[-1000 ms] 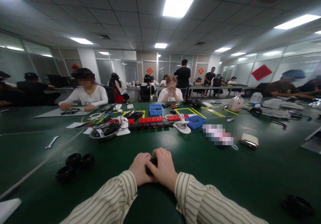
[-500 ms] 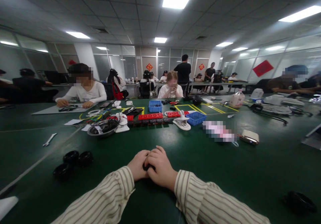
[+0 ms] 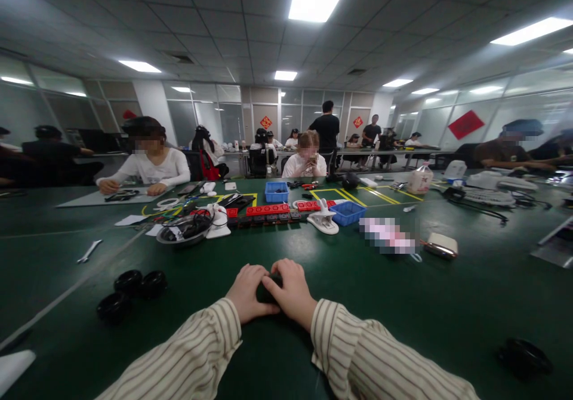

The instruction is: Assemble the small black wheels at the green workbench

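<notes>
A: Where the two striped sleeves meet, what sits between the hands?

B: A small black round part (image 3: 268, 288). It lies on the dark green surface (image 3: 403, 310), right in the middle, straight in front of the person.

A: Which hand is closer to it?

B: Both are just as close. The left hand (image 3: 248, 292) touches it from the left side. The right hand (image 3: 292, 292) touches it from the right side. The part is squeezed between them.

A: Are the hands spread flat?

B: No. The fingers of both hands curl in and pinch the black part. The fingertips almost meet on top of it, so only a bit of it shows.

A: Which way does it lie?

B: I cannot tell its long side. Too much is hidden under the fingers.

A: Are there more parts like it?

B: Yes. Three black rubber wheels (image 3: 129, 292) lie on the surface well off to the left, nearer the left hand. One more black round piece (image 3: 523, 357) lies far off to the right, nearer the right hand.

A: Anything else close by?

B: A small silver wrench (image 3: 89, 251) lies far to the left, behind the wheels. A round metal bowl full of wires (image 3: 184, 231) stands farther back.
</notes>
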Action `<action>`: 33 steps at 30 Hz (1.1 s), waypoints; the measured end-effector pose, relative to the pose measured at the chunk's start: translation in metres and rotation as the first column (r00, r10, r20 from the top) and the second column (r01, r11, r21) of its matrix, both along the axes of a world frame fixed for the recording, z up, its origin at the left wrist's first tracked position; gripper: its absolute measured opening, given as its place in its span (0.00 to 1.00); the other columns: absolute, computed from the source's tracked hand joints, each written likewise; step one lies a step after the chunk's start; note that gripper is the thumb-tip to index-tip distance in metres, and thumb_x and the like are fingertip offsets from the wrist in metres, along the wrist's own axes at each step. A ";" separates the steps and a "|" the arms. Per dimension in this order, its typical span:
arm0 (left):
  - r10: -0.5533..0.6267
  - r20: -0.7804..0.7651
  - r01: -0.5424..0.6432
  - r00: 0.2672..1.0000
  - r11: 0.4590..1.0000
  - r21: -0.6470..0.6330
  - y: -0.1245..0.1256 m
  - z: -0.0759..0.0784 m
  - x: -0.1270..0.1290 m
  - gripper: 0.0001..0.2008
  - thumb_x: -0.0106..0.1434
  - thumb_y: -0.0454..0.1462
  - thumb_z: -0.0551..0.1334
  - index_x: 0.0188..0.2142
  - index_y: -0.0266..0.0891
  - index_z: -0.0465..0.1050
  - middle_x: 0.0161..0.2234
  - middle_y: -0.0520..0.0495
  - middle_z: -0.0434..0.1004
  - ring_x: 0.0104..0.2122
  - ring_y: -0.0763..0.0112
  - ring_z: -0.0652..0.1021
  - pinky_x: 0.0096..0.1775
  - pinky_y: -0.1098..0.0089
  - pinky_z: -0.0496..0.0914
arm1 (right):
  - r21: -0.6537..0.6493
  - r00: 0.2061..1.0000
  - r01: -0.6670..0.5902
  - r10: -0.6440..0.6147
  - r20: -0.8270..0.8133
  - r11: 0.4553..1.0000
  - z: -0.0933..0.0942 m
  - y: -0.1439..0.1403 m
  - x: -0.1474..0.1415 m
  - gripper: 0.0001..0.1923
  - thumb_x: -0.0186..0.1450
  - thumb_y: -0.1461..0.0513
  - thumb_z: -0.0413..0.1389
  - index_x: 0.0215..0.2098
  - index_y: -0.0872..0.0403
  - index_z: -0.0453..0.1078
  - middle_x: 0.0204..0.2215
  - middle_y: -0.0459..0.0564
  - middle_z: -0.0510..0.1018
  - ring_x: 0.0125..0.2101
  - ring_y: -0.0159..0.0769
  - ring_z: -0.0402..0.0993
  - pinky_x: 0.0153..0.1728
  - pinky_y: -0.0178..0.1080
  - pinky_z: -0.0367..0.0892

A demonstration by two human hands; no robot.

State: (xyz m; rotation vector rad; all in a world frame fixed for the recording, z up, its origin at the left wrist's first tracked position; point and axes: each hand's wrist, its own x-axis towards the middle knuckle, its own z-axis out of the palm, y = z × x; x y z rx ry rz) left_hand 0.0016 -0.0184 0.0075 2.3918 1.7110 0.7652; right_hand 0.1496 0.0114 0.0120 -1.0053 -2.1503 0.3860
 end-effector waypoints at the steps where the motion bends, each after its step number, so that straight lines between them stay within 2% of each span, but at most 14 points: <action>1: 0.008 -0.018 -0.008 1.000 1.000 -0.001 0.000 0.000 0.001 0.24 0.42 0.46 0.69 0.36 0.37 0.67 0.35 0.47 0.68 0.39 0.59 0.69 0.51 0.53 0.57 | -0.003 1.000 -0.006 0.006 0.023 1.000 0.001 -0.001 -0.001 0.12 0.60 0.55 0.56 0.30 0.56 0.65 0.30 0.46 0.66 0.34 0.33 0.60 0.38 0.36 0.53; 4: 0.003 -0.018 -0.003 1.000 1.000 -0.030 0.000 -0.001 0.002 0.19 0.45 0.42 0.68 0.35 0.36 0.69 0.33 0.47 0.68 0.37 0.60 0.69 0.47 0.57 0.61 | -0.003 0.998 -0.024 0.024 0.052 1.000 0.004 -0.004 -0.002 0.10 0.59 0.57 0.58 0.29 0.56 0.66 0.28 0.45 0.66 0.34 0.32 0.61 0.39 0.36 0.52; 7: -0.061 0.089 0.068 0.994 0.995 -0.072 0.003 -0.004 -0.001 0.18 0.45 0.38 0.67 0.36 0.37 0.70 0.35 0.47 0.69 0.38 0.61 0.70 0.43 0.63 0.65 | 0.019 0.996 -0.074 0.073 0.043 0.997 0.007 -0.006 -0.001 0.05 0.58 0.62 0.56 0.29 0.56 0.67 0.28 0.45 0.68 0.35 0.32 0.61 0.40 0.36 0.52; 9: -0.115 0.163 0.131 0.980 0.987 -0.095 0.006 -0.006 -0.005 0.17 0.43 0.36 0.68 0.34 0.37 0.70 0.37 0.47 0.70 0.39 0.62 0.70 0.44 0.64 0.65 | 0.049 0.988 -0.154 0.152 0.035 0.987 0.007 -0.006 0.000 0.01 0.57 0.66 0.54 0.28 0.56 0.67 0.28 0.45 0.69 0.35 0.32 0.62 0.40 0.37 0.53; 13: -0.188 0.196 0.216 0.962 0.968 -0.129 0.012 -0.012 -0.012 0.10 0.43 0.35 0.68 0.27 0.37 0.72 0.38 0.48 0.70 0.41 0.63 0.70 0.46 0.66 0.65 | 0.110 0.936 -0.352 0.352 0.020 0.930 0.009 -0.011 0.003 0.09 0.53 0.71 0.47 0.27 0.56 0.66 0.28 0.44 0.70 0.36 0.32 0.63 0.48 0.40 0.50; 16: -0.210 0.202 0.239 0.957 0.962 -0.133 0.013 -0.014 -0.014 0.14 0.43 0.36 0.69 0.31 0.38 0.73 0.40 0.47 0.70 0.43 0.60 0.70 0.48 0.63 0.63 | 0.122 0.910 -0.411 0.415 -0.009 0.903 0.012 -0.014 0.005 0.11 0.54 0.71 0.45 0.29 0.55 0.66 0.30 0.44 0.71 0.38 0.32 0.64 0.53 0.42 0.45; 21: -0.176 0.148 0.196 0.973 0.971 -0.134 0.008 -0.010 -0.010 0.34 0.39 0.41 0.71 0.48 0.40 0.67 0.45 0.45 0.68 0.46 0.54 0.68 0.50 0.56 0.62 | 0.125 0.948 -0.287 0.300 -0.103 0.950 0.012 -0.011 0.004 0.07 0.60 0.64 0.48 0.35 0.57 0.65 0.33 0.48 0.69 0.37 0.34 0.61 0.46 0.40 0.53; 24: -0.136 0.080 0.145 0.987 0.983 -0.116 0.003 -0.006 -0.004 0.40 0.36 0.44 0.72 0.50 0.42 0.63 0.47 0.44 0.66 0.48 0.52 0.66 0.52 0.53 0.59 | 0.107 0.974 -0.187 0.199 -0.110 0.976 0.008 -0.007 0.002 0.09 0.60 0.60 0.51 0.37 0.57 0.64 0.34 0.49 0.68 0.37 0.35 0.60 0.42 0.39 0.55; 29: 0.040 0.003 -0.039 0.999 0.994 -0.103 -0.005 0.000 0.007 0.30 0.39 0.48 0.69 0.40 0.37 0.66 0.37 0.45 0.67 0.39 0.57 0.69 0.45 0.57 0.63 | 0.056 0.998 -0.057 0.056 0.010 0.997 0.007 -0.011 0.002 0.14 0.55 0.56 0.59 0.33 0.57 0.63 0.31 0.47 0.66 0.34 0.35 0.59 0.39 0.39 0.55; 33: 0.071 -0.013 -0.072 0.997 0.994 -0.086 -0.008 0.003 0.012 0.20 0.43 0.44 0.66 0.34 0.38 0.67 0.34 0.47 0.67 0.36 0.60 0.69 0.43 0.61 0.64 | 0.021 0.997 -0.015 0.014 0.078 1.000 0.008 -0.017 0.007 0.14 0.54 0.56 0.61 0.33 0.55 0.63 0.32 0.47 0.66 0.36 0.37 0.59 0.41 0.41 0.54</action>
